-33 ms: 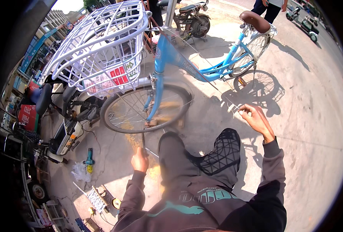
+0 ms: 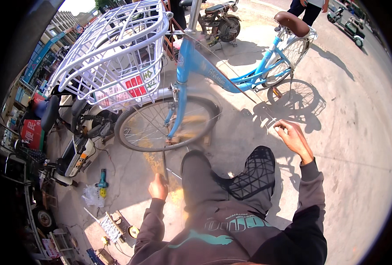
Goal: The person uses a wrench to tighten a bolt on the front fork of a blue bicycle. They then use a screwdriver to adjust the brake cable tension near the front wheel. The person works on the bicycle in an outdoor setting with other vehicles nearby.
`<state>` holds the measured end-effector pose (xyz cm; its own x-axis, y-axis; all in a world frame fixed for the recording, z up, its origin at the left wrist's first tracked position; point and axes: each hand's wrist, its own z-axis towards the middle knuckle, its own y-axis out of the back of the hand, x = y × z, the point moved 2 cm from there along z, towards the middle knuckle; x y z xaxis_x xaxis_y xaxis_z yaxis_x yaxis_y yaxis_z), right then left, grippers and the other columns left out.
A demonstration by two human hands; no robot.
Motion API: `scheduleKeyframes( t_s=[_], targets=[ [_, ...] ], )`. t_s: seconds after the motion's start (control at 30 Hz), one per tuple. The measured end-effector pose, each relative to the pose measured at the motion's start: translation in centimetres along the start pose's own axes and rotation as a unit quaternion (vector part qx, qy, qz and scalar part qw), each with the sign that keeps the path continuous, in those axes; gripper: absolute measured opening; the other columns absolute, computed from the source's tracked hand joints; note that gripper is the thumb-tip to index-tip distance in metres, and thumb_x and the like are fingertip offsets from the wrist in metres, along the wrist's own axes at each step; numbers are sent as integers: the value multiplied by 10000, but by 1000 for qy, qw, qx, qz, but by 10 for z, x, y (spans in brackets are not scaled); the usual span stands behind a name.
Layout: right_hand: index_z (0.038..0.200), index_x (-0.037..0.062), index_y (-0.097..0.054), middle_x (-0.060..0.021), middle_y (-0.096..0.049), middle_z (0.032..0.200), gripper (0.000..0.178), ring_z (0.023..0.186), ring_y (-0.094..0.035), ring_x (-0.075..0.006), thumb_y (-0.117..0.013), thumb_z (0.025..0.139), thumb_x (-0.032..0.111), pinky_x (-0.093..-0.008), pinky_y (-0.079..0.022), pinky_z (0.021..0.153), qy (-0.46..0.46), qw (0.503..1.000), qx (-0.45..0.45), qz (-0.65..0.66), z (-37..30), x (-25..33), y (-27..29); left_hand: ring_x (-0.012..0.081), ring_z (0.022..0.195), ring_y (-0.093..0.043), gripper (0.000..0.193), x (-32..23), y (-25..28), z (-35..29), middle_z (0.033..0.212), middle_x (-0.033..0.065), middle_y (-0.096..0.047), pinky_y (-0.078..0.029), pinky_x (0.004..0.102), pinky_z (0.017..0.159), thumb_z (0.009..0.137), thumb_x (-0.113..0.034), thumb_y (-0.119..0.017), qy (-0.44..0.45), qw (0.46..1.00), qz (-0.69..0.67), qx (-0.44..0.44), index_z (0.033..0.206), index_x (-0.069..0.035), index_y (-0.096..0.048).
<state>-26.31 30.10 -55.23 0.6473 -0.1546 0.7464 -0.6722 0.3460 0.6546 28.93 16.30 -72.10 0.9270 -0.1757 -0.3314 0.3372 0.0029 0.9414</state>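
A light-blue bicycle (image 2: 194, 66) stands before me, its front wheel (image 2: 213, 106) just beyond my knees. My left hand (image 2: 158, 187) is closed around the lower end of a thin dark bar (image 2: 164, 165), which reaches up toward the front axle; whether it touches the axle I cannot tell. A slim silvery rod (image 2: 175, 174) shows beside that bar. Out to the right, my right hand (image 2: 292, 138) pinches the pale end of a thin cable (image 2: 269, 121). Thin lines slant down toward these fingers from the bicycle's front. A white wire basket (image 2: 116, 57) hangs over the wheel.
At left on the ground lie a teal-and-yellow power tool (image 2: 102, 182), a clear plastic bag (image 2: 92, 195) and a wound bundle of white cord (image 2: 111, 229). A parked scooter (image 2: 74, 154) stands beyond them. Someone's legs (image 2: 308, 14) show behind the brown saddle (image 2: 292, 24).
My left hand has shifted slightly down toward me, showing more of the dark bar. My right hand stays nearly in place, still pinching the cable end.
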Motion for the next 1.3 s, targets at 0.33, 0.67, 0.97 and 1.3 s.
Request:
scheduleKeyframes(
  t_s=[0.33,0.67,0.97,1.3],
  targets=[
    [1156,29,-671,-139,-668,821,309,720,-673,-265,-702,850,4,-353,-491,567,304,866,-348,-190,-4,122,-15,402,941,-696,206,135,-26,-91,968,199,-726,-542,517,813,901,-190,-543,116,927,203,292,1047,-111,-665],
    [1367,70,-531,-132,-644,1257,411,1031,-691,-218,-442,1082,352,-284,-533,794,-5,856,75,512,108,87,-58,345,1225,-615,390,162,-32,-232,1280,167,-665,-499,433,996,847,-377,-637,274,738,208,580,1177,-181,-704],
    [1257,-78,-540,-143,-619,1111,450,820,-630,-184,-472,1069,326,-272,-527,588,-5,440,317,840,157,147,-91,326,1022,-698,242,177,-114,-264,1090,155,-730,-559,414,859,885,-241,-676,107,832,137,527,1031,-61,-744],
    [1101,5,-686,10,-650,738,228,550,-524,-16,-654,990,202,-154,-406,476,295,814,-398,304,149,173,118,231,975,-738,227,183,-148,-206,1020,163,-752,-592,383,785,840,-216,-665,92,748,258,605,1019,-110,-755]
  ],
)
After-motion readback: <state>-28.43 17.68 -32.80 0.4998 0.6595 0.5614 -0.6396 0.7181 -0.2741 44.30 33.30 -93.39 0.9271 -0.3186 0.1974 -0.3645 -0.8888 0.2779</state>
